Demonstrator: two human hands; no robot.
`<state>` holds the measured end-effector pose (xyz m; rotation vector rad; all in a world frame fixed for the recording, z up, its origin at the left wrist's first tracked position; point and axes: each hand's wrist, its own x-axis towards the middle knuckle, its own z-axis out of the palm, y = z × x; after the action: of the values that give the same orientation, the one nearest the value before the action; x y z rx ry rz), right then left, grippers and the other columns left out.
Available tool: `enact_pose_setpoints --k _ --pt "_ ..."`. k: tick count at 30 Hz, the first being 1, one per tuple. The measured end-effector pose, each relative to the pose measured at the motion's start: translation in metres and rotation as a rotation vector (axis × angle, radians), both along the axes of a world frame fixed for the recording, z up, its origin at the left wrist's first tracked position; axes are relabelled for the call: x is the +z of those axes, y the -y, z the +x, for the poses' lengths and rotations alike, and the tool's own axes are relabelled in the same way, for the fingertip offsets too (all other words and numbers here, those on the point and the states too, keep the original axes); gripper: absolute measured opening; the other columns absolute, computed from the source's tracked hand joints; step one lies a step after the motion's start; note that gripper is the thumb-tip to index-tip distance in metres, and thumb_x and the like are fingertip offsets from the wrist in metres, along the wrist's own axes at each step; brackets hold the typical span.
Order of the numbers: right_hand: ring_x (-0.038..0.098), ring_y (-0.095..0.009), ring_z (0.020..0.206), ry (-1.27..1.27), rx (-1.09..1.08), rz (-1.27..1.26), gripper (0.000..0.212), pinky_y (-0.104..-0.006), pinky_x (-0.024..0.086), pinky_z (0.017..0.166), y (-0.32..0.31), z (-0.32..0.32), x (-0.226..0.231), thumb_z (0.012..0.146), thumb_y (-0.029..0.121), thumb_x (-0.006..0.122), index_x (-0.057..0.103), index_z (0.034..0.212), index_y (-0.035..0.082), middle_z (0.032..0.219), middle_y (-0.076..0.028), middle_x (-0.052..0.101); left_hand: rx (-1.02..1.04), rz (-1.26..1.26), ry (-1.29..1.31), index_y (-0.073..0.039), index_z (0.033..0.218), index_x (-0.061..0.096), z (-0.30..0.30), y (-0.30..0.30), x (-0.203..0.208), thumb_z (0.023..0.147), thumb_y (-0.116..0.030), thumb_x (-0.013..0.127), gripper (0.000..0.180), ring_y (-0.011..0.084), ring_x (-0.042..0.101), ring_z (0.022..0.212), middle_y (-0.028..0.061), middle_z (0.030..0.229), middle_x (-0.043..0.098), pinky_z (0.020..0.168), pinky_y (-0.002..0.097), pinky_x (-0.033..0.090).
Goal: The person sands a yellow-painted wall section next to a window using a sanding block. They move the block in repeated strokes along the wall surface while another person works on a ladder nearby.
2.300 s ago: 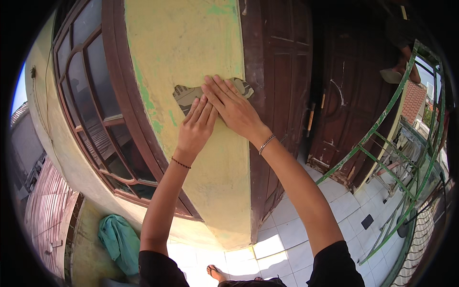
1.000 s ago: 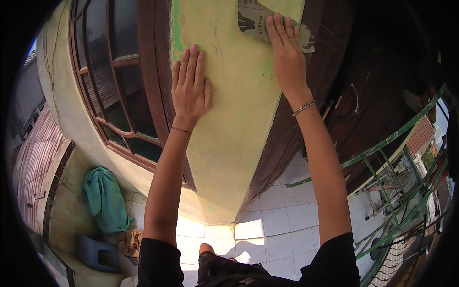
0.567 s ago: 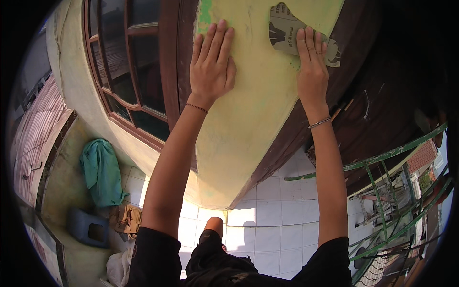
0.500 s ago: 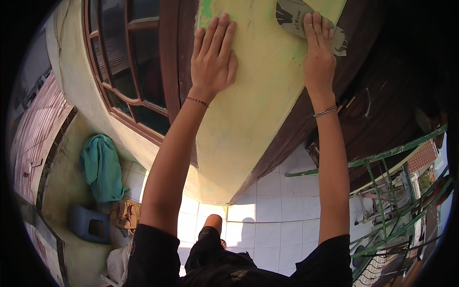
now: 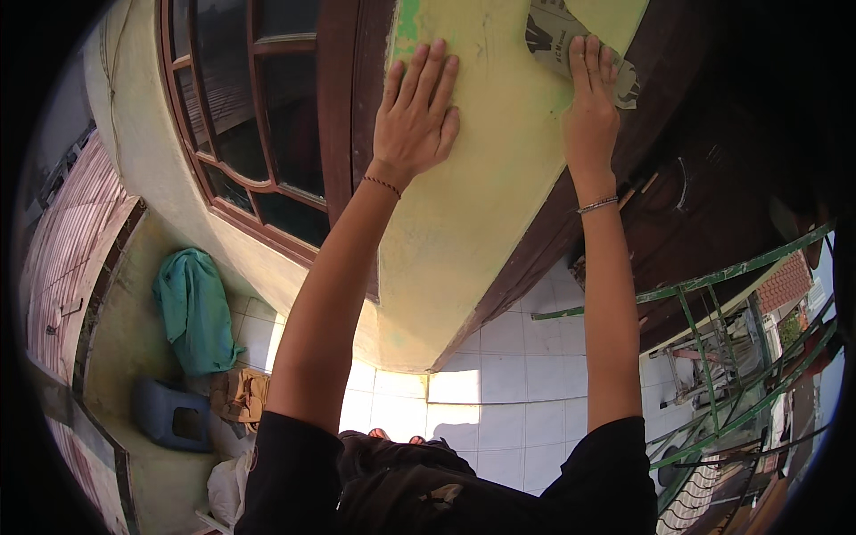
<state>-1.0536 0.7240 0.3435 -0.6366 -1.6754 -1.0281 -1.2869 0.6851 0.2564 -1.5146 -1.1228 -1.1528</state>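
My left hand (image 5: 415,120) lies flat on a yellow painted wall (image 5: 464,259), fingers stretched upward, holding nothing. A green paint patch (image 5: 408,25) shows just above its fingertips. Farther right, my right hand (image 5: 590,120) presses a folded greyish-tan sheet of sandpaper (image 5: 547,40) against the same wall near its right edge. Dark print marks the sheet's outer face. The fingers cover its middle, and its gritty side is hidden. Both arms reach up and forward.
Left of the wall is a brown-framed window (image 5: 267,116). A green cloth bundle (image 5: 194,312), a blue plastic stool (image 5: 169,415) and a brown item (image 5: 239,395) lie at lower left. A green metal frame (image 5: 704,281) stands at right above the white tiled floor (image 5: 517,401).
My view has shifted slightly. Both hands sit a little lower in it, the right still on the sandpaper. The knee seen below earlier is out of sight, and my toes show instead.
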Motion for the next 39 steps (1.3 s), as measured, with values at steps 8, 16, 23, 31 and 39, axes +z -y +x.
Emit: enact_pose_setpoints --k 8,16,23,31,39 --pt "0.041 -0.030 0.149 0.065 -0.049 -0.118 0.068 -0.0451 0.041 0.122 0.001 0.007 -0.124 0.092 -0.010 0.055 0.046 0.156 0.013 0.161 -0.008 0.043 -0.004 -0.053 -0.026 -0.003 0.160 0.035 -0.001 -0.003 -0.002 0.100 -0.030 0.042 0.066 0.0319 0.023 0.158 0.0177 0.169 0.028 0.129 0.0494 0.013" --pt "0.040 -0.038 0.147 -0.113 0.043 0.041 0.062 -0.0434 0.035 0.123 -0.005 0.002 0.097 0.089 -0.013 0.044 0.047 0.150 0.000 0.153 -0.021 0.050 0.041 -0.043 -0.035 -0.006 0.160 0.037 -0.003 0.001 -0.003 0.102 -0.031 0.039 0.063 0.0275 0.024 0.158 0.0137 0.169 0.030 0.130 0.0470 0.014" --pt "0.046 -0.031 0.145 -0.019 -0.030 -0.152 0.070 -0.0444 0.043 0.121 0.009 -0.010 -0.100 0.086 -0.018 0.051 0.053 0.150 0.010 0.159 -0.009 0.047 -0.005 -0.009 -0.021 -0.003 0.158 0.040 -0.003 0.001 -0.006 0.099 -0.025 0.045 0.063 0.0327 0.029 0.155 0.0180 0.167 0.032 0.128 0.0503 0.019" --pt "0.043 -0.037 0.145 -0.202 -0.031 0.026 0.076 -0.0450 0.042 0.120 -0.005 0.003 0.030 0.082 -0.022 0.045 0.048 0.152 0.008 0.156 -0.014 0.048 -0.060 0.021 -0.007 -0.003 0.156 0.042 0.002 0.000 -0.004 0.096 -0.022 0.047 0.063 0.0328 0.033 0.154 0.0167 0.166 0.035 0.127 0.0500 0.021" --pt "0.041 -0.029 0.149 0.150 -0.099 -0.099 0.059 -0.0458 0.039 0.123 0.002 0.004 -0.162 0.095 -0.002 0.056 0.051 0.152 0.011 0.160 -0.007 0.045 -0.043 0.031 0.000 -0.003 0.155 0.044 0.000 -0.003 -0.006 0.096 -0.020 0.048 0.062 0.0331 0.033 0.154 0.0169 0.165 0.037 0.127 0.0496 0.021"
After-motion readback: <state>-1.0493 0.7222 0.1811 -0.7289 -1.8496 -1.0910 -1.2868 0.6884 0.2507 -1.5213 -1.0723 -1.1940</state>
